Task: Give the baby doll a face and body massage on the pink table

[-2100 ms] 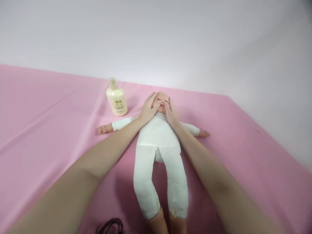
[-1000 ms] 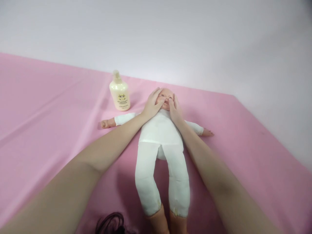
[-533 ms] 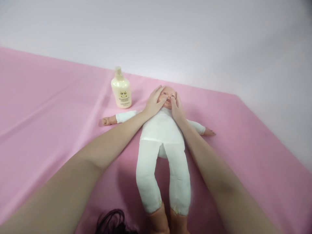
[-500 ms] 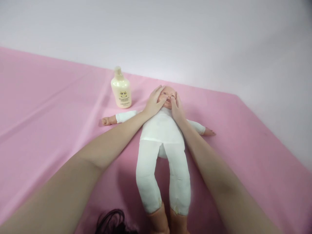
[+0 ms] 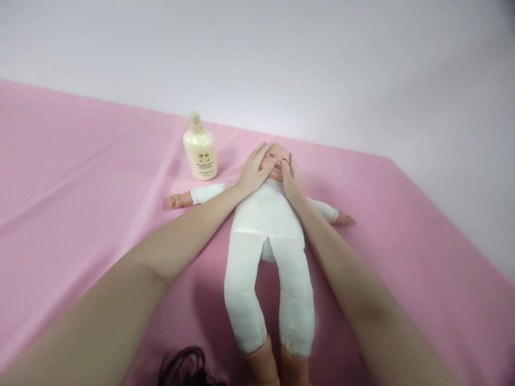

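Note:
A baby doll [image 5: 267,209] with a white cloth body lies on its back on the pink cloth, head at the far end and feet towards me. Along one cheek of the doll's head [image 5: 277,151] lies my left hand [image 5: 254,169], its fingers stretched up the side and its thumb beside the nose. My right hand [image 5: 294,179] rests flat against the opposite cheek, with the thumb by the mouth. Both hands are open and touch the head from either side. The doll's arms spread outwards, partly hidden behind my wrists.
A cream pump bottle [image 5: 200,155] with a printed label stands upright left of the doll's head. The pink cloth [image 5: 80,177] has creases on the left. Behind it is a pale surface [image 5: 281,69]. Dark hair strands [image 5: 187,367] show at the bottom edge.

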{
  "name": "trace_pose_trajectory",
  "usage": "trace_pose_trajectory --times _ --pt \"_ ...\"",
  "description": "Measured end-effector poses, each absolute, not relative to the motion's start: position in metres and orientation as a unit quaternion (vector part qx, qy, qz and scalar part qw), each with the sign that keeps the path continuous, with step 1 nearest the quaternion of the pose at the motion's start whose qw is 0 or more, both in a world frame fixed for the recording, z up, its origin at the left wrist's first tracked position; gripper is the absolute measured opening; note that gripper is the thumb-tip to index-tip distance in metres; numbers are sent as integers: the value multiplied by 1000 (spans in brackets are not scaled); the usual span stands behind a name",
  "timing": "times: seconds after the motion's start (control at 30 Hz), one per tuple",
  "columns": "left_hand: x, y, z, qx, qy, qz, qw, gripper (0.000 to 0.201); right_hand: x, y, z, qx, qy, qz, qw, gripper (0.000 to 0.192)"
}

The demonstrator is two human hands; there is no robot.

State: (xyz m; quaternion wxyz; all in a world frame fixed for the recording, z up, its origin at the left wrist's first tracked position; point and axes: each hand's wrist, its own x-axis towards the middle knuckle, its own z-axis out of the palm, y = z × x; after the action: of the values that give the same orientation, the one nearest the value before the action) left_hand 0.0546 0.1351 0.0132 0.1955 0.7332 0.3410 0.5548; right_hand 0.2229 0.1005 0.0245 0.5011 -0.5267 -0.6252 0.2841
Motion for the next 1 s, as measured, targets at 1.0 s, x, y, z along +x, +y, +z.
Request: trace_pose_trajectory --times 1.0 --pt "55 137 10 733 335 561 191 69 221 99 26 -507 -629 277 520 99"
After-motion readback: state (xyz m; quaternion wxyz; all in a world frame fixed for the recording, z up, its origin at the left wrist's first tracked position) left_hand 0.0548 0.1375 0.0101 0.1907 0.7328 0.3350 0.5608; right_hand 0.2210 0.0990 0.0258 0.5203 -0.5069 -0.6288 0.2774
